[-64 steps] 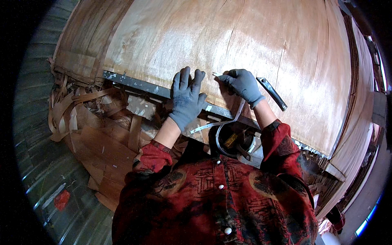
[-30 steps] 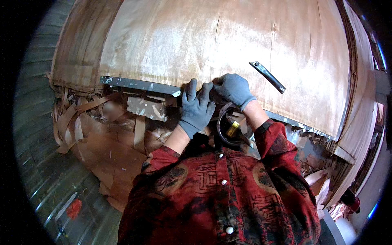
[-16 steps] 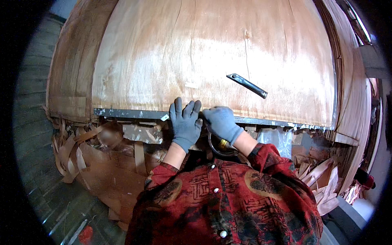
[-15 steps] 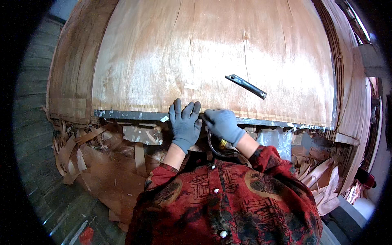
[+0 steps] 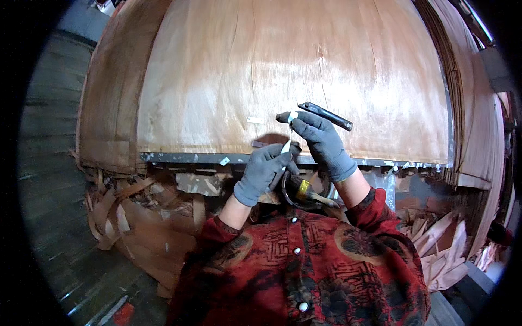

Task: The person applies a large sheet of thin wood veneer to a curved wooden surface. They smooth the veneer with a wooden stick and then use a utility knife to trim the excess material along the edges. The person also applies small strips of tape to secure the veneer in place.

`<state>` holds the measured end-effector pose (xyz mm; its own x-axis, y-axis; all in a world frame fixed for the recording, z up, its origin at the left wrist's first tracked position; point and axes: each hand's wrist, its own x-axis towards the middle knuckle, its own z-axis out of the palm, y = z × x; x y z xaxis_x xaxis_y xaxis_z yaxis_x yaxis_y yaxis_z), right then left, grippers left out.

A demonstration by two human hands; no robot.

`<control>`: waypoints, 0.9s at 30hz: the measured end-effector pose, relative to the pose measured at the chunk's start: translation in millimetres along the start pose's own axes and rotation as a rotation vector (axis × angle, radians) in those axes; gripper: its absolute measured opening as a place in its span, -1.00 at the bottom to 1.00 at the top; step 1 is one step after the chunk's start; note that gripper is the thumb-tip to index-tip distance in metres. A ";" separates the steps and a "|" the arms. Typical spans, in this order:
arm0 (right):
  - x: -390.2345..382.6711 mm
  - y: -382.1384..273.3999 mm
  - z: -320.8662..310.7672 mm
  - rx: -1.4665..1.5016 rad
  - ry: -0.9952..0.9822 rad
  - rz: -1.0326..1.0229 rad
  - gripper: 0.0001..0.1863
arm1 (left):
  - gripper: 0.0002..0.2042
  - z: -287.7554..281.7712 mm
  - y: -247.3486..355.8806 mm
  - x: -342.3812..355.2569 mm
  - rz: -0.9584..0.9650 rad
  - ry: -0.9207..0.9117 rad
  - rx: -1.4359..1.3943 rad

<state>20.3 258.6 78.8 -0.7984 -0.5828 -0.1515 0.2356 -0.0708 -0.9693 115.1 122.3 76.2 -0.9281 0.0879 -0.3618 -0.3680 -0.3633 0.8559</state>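
Note:
Both my hands wear grey work gloves. My left hand (image 5: 265, 169) is closed with fingertips pinching a thin white tape strip (image 5: 286, 145), over the near edge of a large wood veneer sheet (image 5: 206, 81). My right hand (image 5: 321, 141) hangs a little above the sheet, thumb and fingers pinching a small white piece of tape at the strip's upper end; I cannot tell whether the two are joined. Just past the right hand lies a dark tube-like tool (image 5: 329, 116) with a slanted end. A small pale strip (image 5: 254, 120) lies on the sheet.
A dark bar (image 5: 185, 158) dotted with white bits runs along the sheet's near edge. At my waist, a round dark container holds a brush with a yellow band (image 5: 303, 189). Torn veneer scraps (image 5: 147, 233) heap below on the left, more (image 5: 440, 244) on the right.
Both hands were at the sheet's near edge, the left lying flat. They have lifted, the right moving forward, and a white tape strip now shows between them. The brush is more visible.

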 end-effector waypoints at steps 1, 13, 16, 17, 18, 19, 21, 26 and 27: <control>1.4 1.9 -2.8 0.055 0.004 0.023 -0.70 | -0.73 -4.8 0.5 -0.1 -0.113 -0.055 -0.075; -18.5 16.0 -15.2 0.247 -0.281 0.137 -0.53 | -0.65 -11.8 -14.8 10.8 0.068 -0.224 -0.404; -10.5 18.4 -16.7 0.205 -0.282 0.076 -0.53 | -0.65 -1.2 -3.2 11.3 0.007 -0.223 -0.379; -11.9 14.4 -20.1 0.289 -0.278 0.162 -0.54 | -0.65 -0.4 -1.9 14.6 0.007 -0.221 -0.306; -11.6 8.0 -21.7 0.373 -0.274 0.249 -0.54 | -0.65 0.4 -2.3 14.4 -0.025 -0.214 -0.288; -9.6 2.9 -18.5 0.362 -0.234 0.199 -0.55 | -0.65 1.2 -3.0 13.7 -0.057 -0.207 -0.270; -6.3 4.9 -18.0 0.386 -0.167 0.111 -0.57 | -0.65 3.3 -5.0 14.7 -0.084 -0.249 -0.267; -10.0 14.3 -16.6 0.868 -0.112 0.134 -0.68 | -0.64 7.6 -12.6 20.7 -0.141 -0.313 -0.290; -10.9 14.3 -18.8 0.950 -0.084 0.154 -0.71 | -0.63 8.9 -13.1 22.3 -0.159 -0.326 -0.302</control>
<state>22.0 279.1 62.9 -0.6874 -0.6940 -0.2141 0.7142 -0.5922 -0.3731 98.7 137.3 60.2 -0.8484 0.4337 -0.3034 -0.5193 -0.5712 0.6356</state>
